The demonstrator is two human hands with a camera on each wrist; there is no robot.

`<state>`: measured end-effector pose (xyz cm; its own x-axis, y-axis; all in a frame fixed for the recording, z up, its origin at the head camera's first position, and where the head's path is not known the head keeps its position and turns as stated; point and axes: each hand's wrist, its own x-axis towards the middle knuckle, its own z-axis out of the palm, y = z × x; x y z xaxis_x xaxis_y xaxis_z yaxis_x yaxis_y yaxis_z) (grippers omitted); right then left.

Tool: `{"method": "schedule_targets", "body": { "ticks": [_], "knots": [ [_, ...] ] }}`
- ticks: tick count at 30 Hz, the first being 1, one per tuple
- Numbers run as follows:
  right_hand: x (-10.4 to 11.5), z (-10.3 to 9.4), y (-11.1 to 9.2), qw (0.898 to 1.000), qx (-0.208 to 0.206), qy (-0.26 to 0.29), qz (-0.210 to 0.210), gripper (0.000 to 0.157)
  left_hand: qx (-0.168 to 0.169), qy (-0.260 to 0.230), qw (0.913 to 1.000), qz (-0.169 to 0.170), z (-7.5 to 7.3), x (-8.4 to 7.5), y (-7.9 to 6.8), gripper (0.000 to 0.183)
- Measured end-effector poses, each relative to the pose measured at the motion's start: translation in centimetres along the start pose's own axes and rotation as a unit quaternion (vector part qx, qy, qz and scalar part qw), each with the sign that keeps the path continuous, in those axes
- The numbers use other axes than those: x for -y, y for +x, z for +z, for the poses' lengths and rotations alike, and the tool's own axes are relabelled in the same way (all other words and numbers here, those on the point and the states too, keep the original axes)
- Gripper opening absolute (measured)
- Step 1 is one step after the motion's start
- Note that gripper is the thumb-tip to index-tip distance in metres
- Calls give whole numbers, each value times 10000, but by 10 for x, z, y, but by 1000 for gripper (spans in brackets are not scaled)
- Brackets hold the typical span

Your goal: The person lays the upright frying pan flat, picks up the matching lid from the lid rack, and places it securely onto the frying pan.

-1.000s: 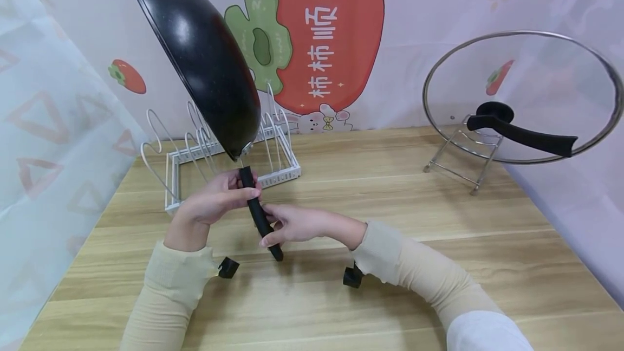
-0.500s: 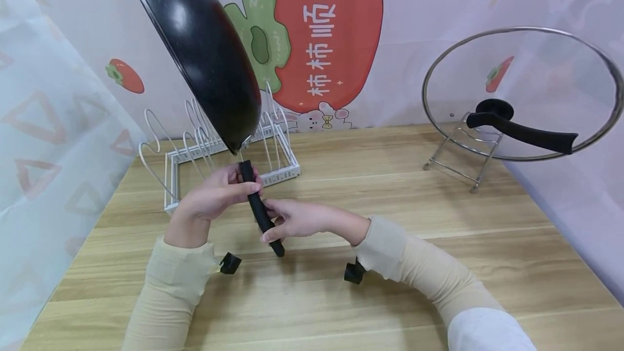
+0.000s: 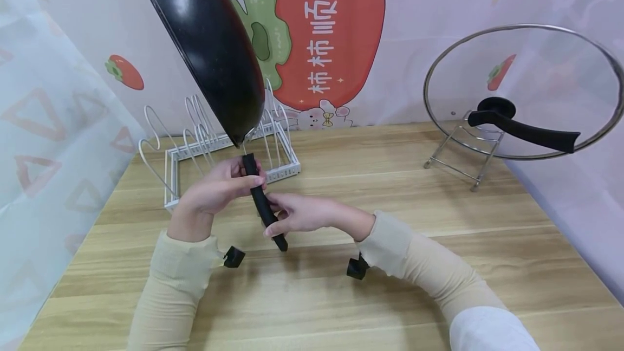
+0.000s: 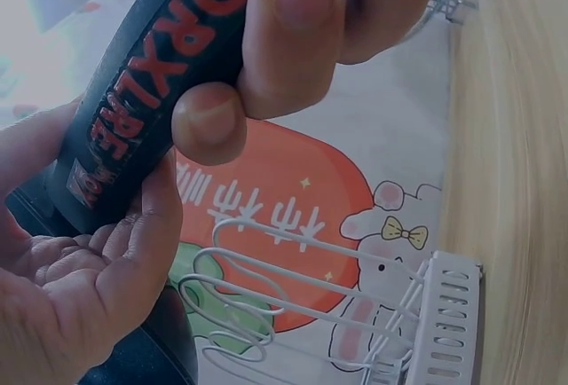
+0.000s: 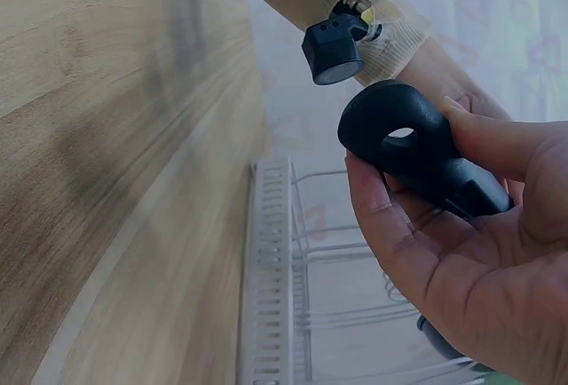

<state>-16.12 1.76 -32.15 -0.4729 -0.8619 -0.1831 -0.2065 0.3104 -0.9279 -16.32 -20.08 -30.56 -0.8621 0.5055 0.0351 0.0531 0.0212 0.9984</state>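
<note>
A black wok (image 3: pixel 209 42) is held up in the air in the head view, tilted with its dark outer side toward me. Part of its rim is cut off by the top edge. My left hand (image 3: pixel 216 188) grips the black handle (image 3: pixel 265 211) near the pan, thumb across it. Closer to the handle's end, my right hand (image 3: pixel 307 213) holds it between thumb and fingers. Red lettering runs along the handle (image 4: pixel 151 83) in the left wrist view. The right wrist view shows the handle's end (image 5: pixel 395 123) with a hanging hole.
Behind the wok stands a white wire rack (image 3: pixel 280 175) with upright loops. At the right, a glass lid (image 3: pixel 541 88) with a black handle leans on a small metal stand (image 3: pixel 455 158). The wooden table (image 3: pixel 302 291) meets a printed backdrop (image 3: pixel 414 10).
The wok and both hands have risen slightly and shifted a little to the right. Both grips on the handle look the same. The view itself has tilted slightly.
</note>
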Motion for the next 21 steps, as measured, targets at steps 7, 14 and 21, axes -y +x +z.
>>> {"method": "schedule_targets", "body": {
  "ticks": [7,14,21],
  "knots": [
    [2,-3,-2,10000,-30,7,63,38,-58,49,9999,-78,2,-4,3,15],
    [5,-7,-5,9999,4,70,73,41,-69,-28,9999,-85,4,-8,6,19],
    [6,-9,-7,10000,-16,58,78,40,-41,-56,9999,-83,6,-10,9,20]
  ]
}}
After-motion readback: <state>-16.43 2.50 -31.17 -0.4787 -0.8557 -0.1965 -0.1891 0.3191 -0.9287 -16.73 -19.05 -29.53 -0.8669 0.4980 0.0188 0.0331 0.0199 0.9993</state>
